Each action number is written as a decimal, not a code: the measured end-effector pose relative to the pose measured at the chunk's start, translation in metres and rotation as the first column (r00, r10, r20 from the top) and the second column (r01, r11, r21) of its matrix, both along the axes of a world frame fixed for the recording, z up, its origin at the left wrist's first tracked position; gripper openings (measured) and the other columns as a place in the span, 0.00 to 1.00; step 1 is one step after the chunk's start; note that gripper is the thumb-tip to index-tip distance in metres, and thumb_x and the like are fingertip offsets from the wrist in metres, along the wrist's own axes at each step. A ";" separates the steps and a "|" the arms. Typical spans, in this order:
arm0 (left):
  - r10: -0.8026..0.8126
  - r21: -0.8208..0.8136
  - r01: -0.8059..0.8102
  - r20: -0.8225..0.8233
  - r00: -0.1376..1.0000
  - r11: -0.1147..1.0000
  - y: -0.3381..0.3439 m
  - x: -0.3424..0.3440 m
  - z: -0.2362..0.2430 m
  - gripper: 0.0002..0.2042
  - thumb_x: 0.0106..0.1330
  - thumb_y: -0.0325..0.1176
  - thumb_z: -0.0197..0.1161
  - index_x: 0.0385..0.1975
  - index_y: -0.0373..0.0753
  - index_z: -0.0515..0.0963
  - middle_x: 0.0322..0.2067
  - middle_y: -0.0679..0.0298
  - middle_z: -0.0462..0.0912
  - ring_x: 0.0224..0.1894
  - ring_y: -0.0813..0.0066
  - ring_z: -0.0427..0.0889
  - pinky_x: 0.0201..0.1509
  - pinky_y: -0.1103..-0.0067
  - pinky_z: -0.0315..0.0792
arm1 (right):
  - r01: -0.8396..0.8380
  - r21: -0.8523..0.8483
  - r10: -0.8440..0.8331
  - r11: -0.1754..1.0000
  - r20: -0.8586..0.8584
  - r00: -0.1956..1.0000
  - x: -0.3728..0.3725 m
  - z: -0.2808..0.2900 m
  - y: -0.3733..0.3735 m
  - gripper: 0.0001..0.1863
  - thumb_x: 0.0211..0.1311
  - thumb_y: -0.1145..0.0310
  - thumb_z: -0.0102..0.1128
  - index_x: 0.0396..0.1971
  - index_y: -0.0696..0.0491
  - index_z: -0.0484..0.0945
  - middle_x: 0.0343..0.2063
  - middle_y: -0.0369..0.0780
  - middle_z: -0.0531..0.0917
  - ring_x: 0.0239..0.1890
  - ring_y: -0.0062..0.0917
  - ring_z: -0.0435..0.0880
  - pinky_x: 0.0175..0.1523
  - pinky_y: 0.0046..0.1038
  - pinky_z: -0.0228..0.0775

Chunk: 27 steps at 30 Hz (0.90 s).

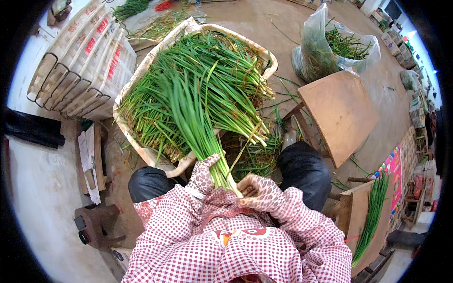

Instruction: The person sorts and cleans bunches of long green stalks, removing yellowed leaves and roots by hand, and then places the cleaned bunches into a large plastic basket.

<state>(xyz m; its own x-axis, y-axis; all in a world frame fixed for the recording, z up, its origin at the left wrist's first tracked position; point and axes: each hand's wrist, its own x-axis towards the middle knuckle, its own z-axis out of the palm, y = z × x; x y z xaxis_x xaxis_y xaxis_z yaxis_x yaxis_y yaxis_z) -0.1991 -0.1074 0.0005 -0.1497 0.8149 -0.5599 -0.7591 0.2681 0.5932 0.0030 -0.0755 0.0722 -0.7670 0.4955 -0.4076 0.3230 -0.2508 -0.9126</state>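
Checked smock [188, 243] comes nearest; past it, the left grip [202, 178] wraps one bunch of green stalks [193, 127], while the right grip [262, 192] pinches narrow at its base. One bundle [373, 219] on the counter [357, 203] looks finished; one heap [231, 66], past counting, seems left in one basket [272, 70]; one plastic bag [310, 37] stands beyond.

The heaped basket [180, 166] blocks the left hand [202, 175] ahead. The right hand [260, 191] could pass between basket and wooden stool [337, 115], past the right knee [304, 165], though that gap's depth is hard to judge.
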 end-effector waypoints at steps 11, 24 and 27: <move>0.076 0.159 -0.053 -0.141 0.987 0.986 -0.028 -0.008 0.003 0.10 0.58 0.27 0.56 0.39 0.33 0.74 0.36 0.63 0.77 0.36 0.75 0.76 0.38 0.81 0.72 | 0.338 -0.243 -0.384 0.909 -0.173 0.907 -0.091 -0.023 0.018 0.19 0.56 0.70 0.55 0.46 0.59 0.66 0.38 0.40 0.77 0.39 0.23 0.75 0.46 0.24 0.67; 0.433 0.136 -0.415 -0.157 0.888 0.900 -0.021 -0.069 0.067 0.10 0.58 0.32 0.56 0.37 0.37 0.76 0.33 0.63 0.77 0.34 0.72 0.76 0.36 0.74 0.73 | 0.485 -0.450 -0.626 0.750 -0.247 0.740 -0.093 -0.011 0.015 0.09 0.62 0.64 0.47 0.37 0.52 0.69 0.12 0.30 0.64 0.11 0.15 0.60 0.17 0.21 0.57; 0.545 0.243 -0.503 -0.154 0.824 0.829 -0.010 -0.097 0.073 0.08 0.58 0.30 0.56 0.36 0.37 0.77 0.33 0.64 0.77 0.34 0.74 0.76 0.37 0.75 0.73 | 0.351 -0.255 -0.345 0.901 0.068 0.936 -0.052 -0.006 0.015 0.10 0.61 0.63 0.46 0.37 0.53 0.69 0.16 0.33 0.67 0.15 0.18 0.65 0.20 0.24 0.62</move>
